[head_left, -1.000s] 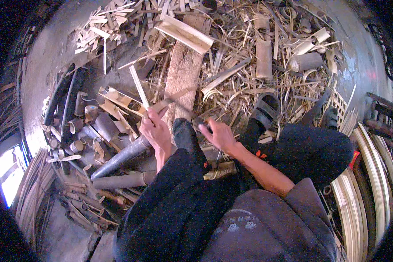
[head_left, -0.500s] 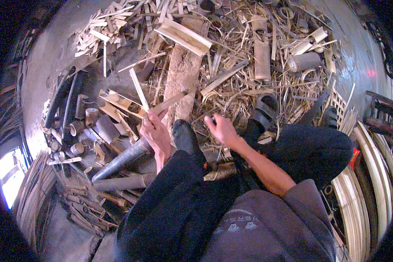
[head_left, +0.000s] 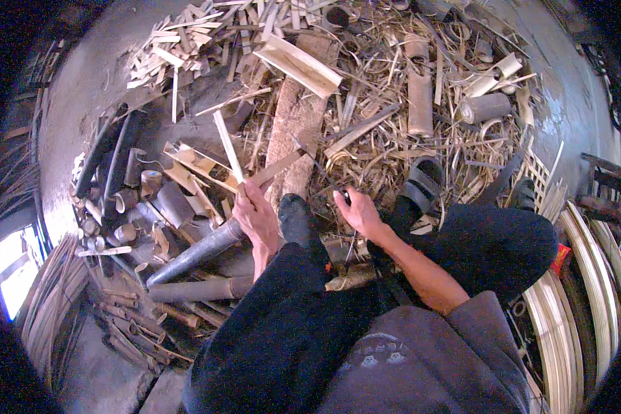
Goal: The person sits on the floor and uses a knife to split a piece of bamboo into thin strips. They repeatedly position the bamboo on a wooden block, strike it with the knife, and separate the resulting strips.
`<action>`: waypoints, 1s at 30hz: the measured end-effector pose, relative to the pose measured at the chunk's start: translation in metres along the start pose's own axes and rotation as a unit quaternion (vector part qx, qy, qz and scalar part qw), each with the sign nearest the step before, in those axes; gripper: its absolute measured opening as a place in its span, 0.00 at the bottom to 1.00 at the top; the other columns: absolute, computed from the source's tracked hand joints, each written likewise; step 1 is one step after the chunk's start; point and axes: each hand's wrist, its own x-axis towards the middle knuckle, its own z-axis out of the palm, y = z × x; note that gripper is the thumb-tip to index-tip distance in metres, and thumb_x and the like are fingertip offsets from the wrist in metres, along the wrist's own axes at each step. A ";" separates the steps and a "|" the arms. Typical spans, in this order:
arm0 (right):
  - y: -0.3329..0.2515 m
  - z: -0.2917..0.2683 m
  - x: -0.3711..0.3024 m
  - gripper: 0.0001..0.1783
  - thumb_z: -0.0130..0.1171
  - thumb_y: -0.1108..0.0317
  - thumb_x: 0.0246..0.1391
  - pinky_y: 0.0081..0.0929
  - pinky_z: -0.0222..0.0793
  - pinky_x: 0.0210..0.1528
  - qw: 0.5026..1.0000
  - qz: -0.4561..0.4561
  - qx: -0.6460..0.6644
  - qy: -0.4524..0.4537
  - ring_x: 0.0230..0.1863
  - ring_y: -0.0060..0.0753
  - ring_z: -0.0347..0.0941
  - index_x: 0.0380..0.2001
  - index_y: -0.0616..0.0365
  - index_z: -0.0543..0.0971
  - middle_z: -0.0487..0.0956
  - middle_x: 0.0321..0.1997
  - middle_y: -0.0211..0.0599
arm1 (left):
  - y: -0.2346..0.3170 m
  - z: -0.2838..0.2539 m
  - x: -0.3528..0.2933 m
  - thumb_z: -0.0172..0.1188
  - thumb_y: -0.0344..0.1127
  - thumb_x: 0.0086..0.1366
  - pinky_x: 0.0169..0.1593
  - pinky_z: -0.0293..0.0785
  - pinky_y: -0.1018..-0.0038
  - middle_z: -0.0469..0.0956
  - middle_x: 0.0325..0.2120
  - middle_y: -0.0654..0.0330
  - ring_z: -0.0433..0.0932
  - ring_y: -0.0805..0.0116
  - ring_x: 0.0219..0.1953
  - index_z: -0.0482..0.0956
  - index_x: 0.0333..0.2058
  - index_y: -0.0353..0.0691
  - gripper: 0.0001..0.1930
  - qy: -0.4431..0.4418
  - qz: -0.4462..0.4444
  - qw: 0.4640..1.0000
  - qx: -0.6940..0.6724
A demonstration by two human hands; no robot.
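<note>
Bamboo strips [head_left: 245, 160], ends perhaps hidden by fingers [head_left: 250, 196]

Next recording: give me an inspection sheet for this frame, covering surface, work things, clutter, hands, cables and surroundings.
Surface: grey concrete floor, with a worn wooden plank as chopping block.
Work things: two pale bamboo strips forking from the left hand.
Clutter: bamboo shavings, cut bamboo tubes, dark pipe, sandal.
Hands: left hand gripping the strips; right hand closed on something dark, unclear what.
Cables: nothing seen.
Surroundings: coiled bamboo strips at the right.
</note>
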 end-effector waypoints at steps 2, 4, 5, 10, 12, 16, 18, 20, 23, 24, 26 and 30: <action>0.008 0.000 0.000 0.24 0.51 0.50 0.58 0.49 0.67 0.37 1.000 -0.006 0.014 0.015 0.35 0.65 0.72 0.31 0.65 0.73 0.75 0.29 0.61 | 0.001 -0.007 -0.007 0.41 0.39 0.71 0.40 0.76 0.66 0.80 0.31 0.44 0.81 0.55 0.35 0.74 0.36 0.24 0.20 -0.019 -0.056 0.982 -0.182; 0.003 0.003 0.001 0.23 0.51 0.50 0.58 0.48 0.67 0.37 1.000 -0.011 0.003 -0.015 0.36 0.64 0.72 0.31 0.65 0.73 0.76 0.30 0.60 | -0.002 -0.023 0.001 0.40 0.42 0.71 0.48 0.77 0.65 0.77 0.37 0.45 0.80 0.54 0.39 0.70 0.43 0.22 0.22 0.001 -0.153 0.931 -0.331; 0.001 0.005 0.000 0.23 0.50 0.50 0.59 0.46 0.68 0.38 1.000 -0.023 0.019 0.008 0.37 0.63 0.73 0.34 0.64 0.74 0.77 0.31 0.58 | -0.003 -0.028 0.011 0.41 0.44 0.71 0.50 0.76 0.63 0.76 0.40 0.43 0.79 0.53 0.42 0.66 0.47 0.21 0.24 0.023 -0.182 0.892 -0.412; -0.003 -0.011 -0.005 0.27 0.50 0.48 0.58 0.46 0.69 0.43 0.999 -0.018 -0.006 0.033 0.40 0.63 0.73 0.42 0.66 0.74 0.77 0.34 0.63 | 0.029 -0.055 0.154 0.46 0.43 0.70 0.57 0.69 0.60 0.73 0.45 0.45 0.72 0.53 0.53 0.67 0.48 0.26 0.21 -0.013 -0.042 0.843 -0.537; -0.003 -0.004 -0.002 0.29 0.50 0.47 0.58 0.46 0.69 0.44 1.000 -0.017 -0.004 -0.006 0.40 0.64 0.73 0.43 0.67 0.73 0.76 0.35 0.65 | 0.013 -0.073 0.194 0.49 0.41 0.68 0.55 0.69 0.61 0.73 0.47 0.46 0.71 0.54 0.53 0.68 0.49 0.30 0.19 -0.072 -0.023 0.842 -0.534; 0.002 0.002 -0.002 0.25 0.51 0.49 0.58 0.46 0.69 0.37 0.996 -0.043 -0.074 0.028 0.33 0.61 0.74 0.38 0.65 0.73 0.77 0.28 0.60 | -0.050 -0.009 0.188 0.57 0.41 0.61 0.51 0.69 0.59 0.73 0.46 0.44 0.73 0.49 0.49 0.69 0.48 0.31 0.22 -0.014 -0.018 0.976 -0.215; 0.008 0.002 0.002 0.23 0.51 0.50 0.58 0.43 0.69 0.34 0.999 -0.030 -0.022 0.012 0.30 0.58 0.74 0.35 0.64 0.73 0.76 0.26 0.56 | -0.076 0.022 0.161 0.61 0.39 0.57 0.50 0.68 0.57 0.72 0.44 0.39 0.72 0.43 0.47 0.67 0.49 0.29 0.26 0.002 0.147 0.988 0.050; 0.027 0.003 0.006 0.21 0.51 0.52 0.58 0.38 0.67 0.29 0.998 -0.027 -0.031 0.036 0.25 0.51 0.73 0.33 0.63 0.73 0.75 0.23 0.51 | -0.084 0.045 0.134 0.62 0.34 0.54 0.47 0.68 0.54 0.71 0.42 0.37 0.71 0.39 0.44 0.64 0.51 0.30 0.28 -0.022 0.113 0.988 0.107; 0.022 0.003 0.005 0.22 0.51 0.51 0.58 0.38 0.67 0.29 0.999 -0.040 0.006 0.015 0.24 0.48 0.73 0.33 0.63 0.73 0.75 0.22 0.50 | -0.107 0.052 0.121 0.62 0.32 0.54 0.43 0.69 0.54 0.72 0.38 0.39 0.73 0.42 0.40 0.65 0.49 0.33 0.25 -0.052 0.039 0.995 0.079; 0.016 0.001 0.005 0.24 0.51 0.50 0.58 0.39 0.67 0.34 1.000 -0.016 0.007 -0.015 0.30 0.51 0.73 0.36 0.65 0.72 0.75 0.27 0.52 | -0.110 0.050 0.120 0.61 0.32 0.54 0.41 0.69 0.54 0.73 0.37 0.40 0.74 0.43 0.39 0.65 0.48 0.34 0.24 -0.057 0.021 0.996 0.059; 0.004 -0.006 0.003 0.29 0.50 0.47 0.58 0.42 0.67 0.44 0.997 0.034 0.009 -0.073 0.41 0.56 0.73 0.44 0.68 0.72 0.76 0.37 0.58 | -0.116 0.040 0.125 0.61 0.31 0.54 0.38 0.69 0.57 0.74 0.32 0.42 0.75 0.46 0.35 0.65 0.46 0.35 0.21 -0.065 0.014 0.997 0.030; -0.004 0.005 -0.003 0.31 0.50 0.45 0.57 0.42 0.69 0.46 0.999 0.015 0.019 -0.041 0.42 0.58 0.75 0.45 0.68 0.73 0.78 0.39 0.59 | -0.090 0.015 0.123 0.61 0.33 0.55 0.35 0.70 0.63 0.76 0.27 0.48 0.76 0.55 0.29 0.66 0.43 0.34 0.19 -0.023 0.033 0.998 -0.057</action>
